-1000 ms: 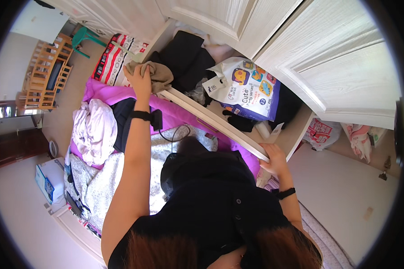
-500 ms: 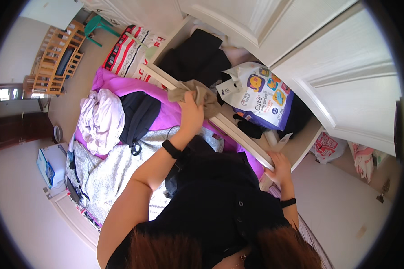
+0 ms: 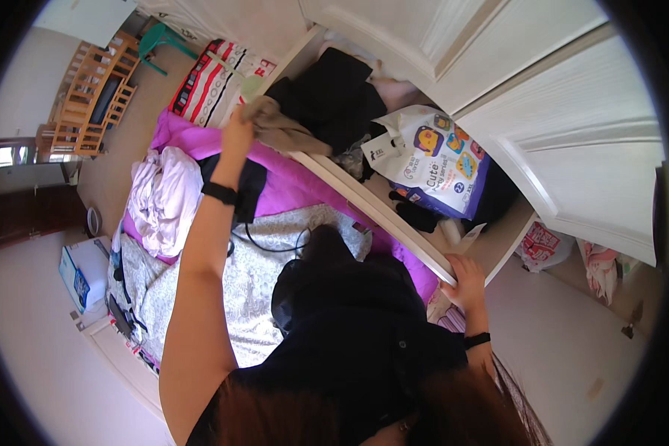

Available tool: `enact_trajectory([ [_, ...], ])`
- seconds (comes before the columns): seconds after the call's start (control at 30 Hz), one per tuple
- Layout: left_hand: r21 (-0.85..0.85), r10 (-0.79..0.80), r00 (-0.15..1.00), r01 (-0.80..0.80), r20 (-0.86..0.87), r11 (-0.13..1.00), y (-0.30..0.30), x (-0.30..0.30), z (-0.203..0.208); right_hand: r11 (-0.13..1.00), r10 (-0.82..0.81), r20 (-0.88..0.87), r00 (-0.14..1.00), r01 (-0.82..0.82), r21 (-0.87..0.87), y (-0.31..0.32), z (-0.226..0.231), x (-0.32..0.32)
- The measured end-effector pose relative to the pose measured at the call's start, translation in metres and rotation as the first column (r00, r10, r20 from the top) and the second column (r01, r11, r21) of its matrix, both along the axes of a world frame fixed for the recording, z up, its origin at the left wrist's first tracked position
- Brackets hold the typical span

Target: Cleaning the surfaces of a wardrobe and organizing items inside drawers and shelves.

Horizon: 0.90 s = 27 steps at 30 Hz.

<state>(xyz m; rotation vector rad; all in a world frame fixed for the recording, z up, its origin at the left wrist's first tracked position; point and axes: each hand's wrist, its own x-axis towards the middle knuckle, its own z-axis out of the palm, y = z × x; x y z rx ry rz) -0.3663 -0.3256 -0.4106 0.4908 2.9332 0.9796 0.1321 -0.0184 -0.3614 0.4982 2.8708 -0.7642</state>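
Observation:
My left hand [image 3: 237, 136] is closed on one end of a crumpled khaki cloth [image 3: 281, 128], which drapes over the drawer's front panel and into its far-left end. What garment the cloth is, I cannot tell. With fingers hooked over the top edge, my right hand [image 3: 465, 281] grips the pulled-out white drawer [image 3: 383, 218] near its right end. Inside the drawer lie folded black clothes [image 3: 333, 82] and a white and purple diaper package [image 3: 437, 160] with cartoon pictures. A white tag [image 3: 381, 151] sits against the package's left side.
White cabinet doors [image 3: 565, 111] stand above the drawer. To the left, a bed holds a purple quilt [image 3: 282, 178], a pale pink garment [image 3: 167, 201], a black bag [image 3: 253, 186] and a grey patterned sheet [image 3: 193, 286]. Plastic bags [image 3: 540, 247] lie right of the drawer.
My left hand has moved left and away from me along the drawer front, drawing the khaki cloth with it. My right hand has stayed on the drawer edge.

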Motion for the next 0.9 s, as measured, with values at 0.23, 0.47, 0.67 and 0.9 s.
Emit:
enact_trajectory([
  [0.23,0.639,-0.14,0.638,-0.679,0.757,0.362,0.005,0.025,0.003,0.603,-0.656,-0.415,0.631,0.768,0.215,-0.008,-0.022,0.109],
  [0.47,0.437,-0.634,0.215,-0.873,0.742,0.215,0.046,0.092,0.013,-0.777,-0.61,0.786,-0.102,-0.117,-0.618,-0.006,-0.063,0.112],
  [0.67,0.36,-0.569,0.208,-0.918,0.796,0.168,0.051,0.095,0.037,-0.678,-0.6,0.728,-0.332,-0.271,-0.683,-0.008,-0.031,0.066],
  [0.9,0.498,-0.566,0.313,-0.842,0.763,0.205,0.091,0.094,0.059,-0.494,-0.73,0.588,-0.348,-0.326,-0.806,0.024,-0.009,0.049],
])
